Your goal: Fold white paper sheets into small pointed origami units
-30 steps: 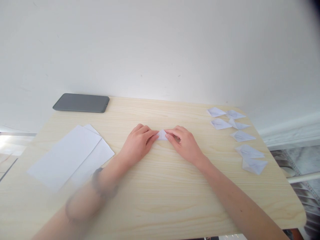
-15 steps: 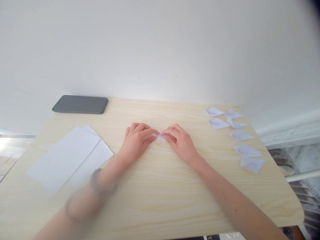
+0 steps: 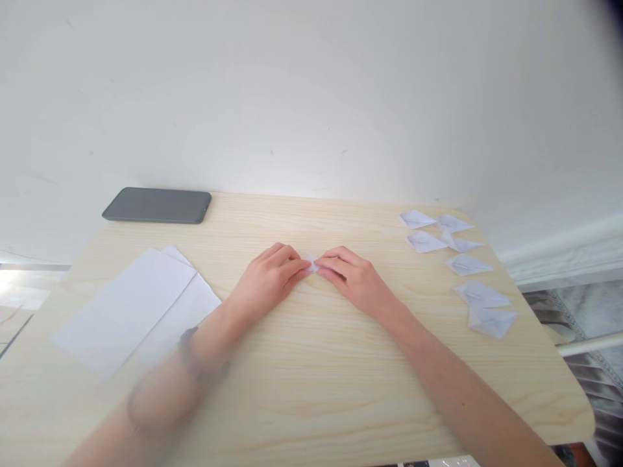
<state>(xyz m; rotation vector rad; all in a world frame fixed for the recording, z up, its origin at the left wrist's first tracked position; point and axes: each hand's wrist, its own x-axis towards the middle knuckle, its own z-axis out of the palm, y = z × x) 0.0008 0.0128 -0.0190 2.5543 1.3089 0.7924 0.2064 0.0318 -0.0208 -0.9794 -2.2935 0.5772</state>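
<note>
Near the middle of the table, a small piece of folded white paper (image 3: 312, 264) is pinched between my two hands. My left hand (image 3: 272, 275) grips its left end with thumb and fingertips. From the other side, my right hand (image 3: 357, 279) pinches the right end. Most of the paper is hidden behind the fingers, so its exact folds cannot be made out. Off to the right lie several folded white paper boats (image 3: 468, 264), pointed at both ends.
A dark phone (image 3: 156, 205) lies at the table's back left, close to the white wall (image 3: 311, 97). Overlapping sheets of white paper (image 3: 131, 305) rest left of my left forearm. The light wooden table (image 3: 311, 389) has a rounded front right corner.
My fingers have drawn closer together around the small paper, covering more of it. The left hand's fingers are less spread. The other papers and the phone stay in place.
</note>
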